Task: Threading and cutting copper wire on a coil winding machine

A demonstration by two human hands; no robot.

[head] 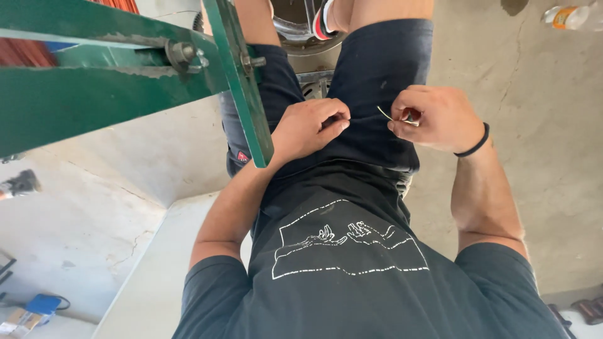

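Note:
I look straight down my dark shirt and dark shorts. My left hand [311, 129] rests against my lap with its fingers curled and pinched; whatever it pinches is too small to make out. My right hand [433, 118], with a black band on its wrist, is closed around a small tool with a dark and red handle [409, 117]. A thin pale wire [384, 113] sticks out from that hand toward my left hand. The two hands are a short gap apart over my lap.
A green painted metal frame [113, 81] with bolts crosses the upper left, and one bar [242, 81] comes down beside my left wrist. Concrete floor lies all around. A plastic bottle [571, 16] lies at the top right. Small packets [25, 314] sit at the bottom left.

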